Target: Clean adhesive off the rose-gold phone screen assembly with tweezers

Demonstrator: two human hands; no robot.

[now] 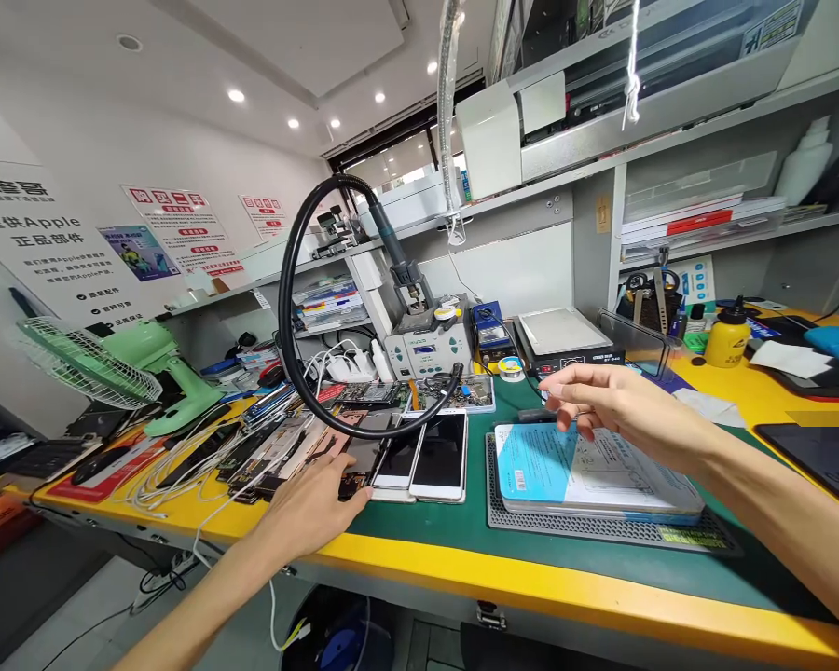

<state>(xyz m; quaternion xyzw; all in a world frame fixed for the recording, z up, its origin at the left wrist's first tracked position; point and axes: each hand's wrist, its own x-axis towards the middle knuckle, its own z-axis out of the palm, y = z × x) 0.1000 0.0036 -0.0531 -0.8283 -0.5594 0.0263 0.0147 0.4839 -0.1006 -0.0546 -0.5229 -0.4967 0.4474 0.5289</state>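
My left hand [318,500] lies flat, fingers outstretched, on a row of opened phone bodies and parts [300,447]. Just right of its thumb are two white-framed phones with dark screens, the nearer one a white phone [439,457]. My right hand [598,399] hovers over a blue-and-white booklet or pack [538,463] on a grey perforated mat [601,534]. Its thumb and forefinger meet in a pinch at the end of a thin dark cord; whatever sits between the fingertips is too small to make out. Behind the booklet lies a black pen-like tool [535,416].
A thick black hose [286,308] loops over the phones from a hot-air station [430,349]. Behind stand a solder spool [511,367], a flat heating plate [566,340] and a yellow bottle [728,337]. A green fan [160,363] and white cables [171,475] lie leftward.
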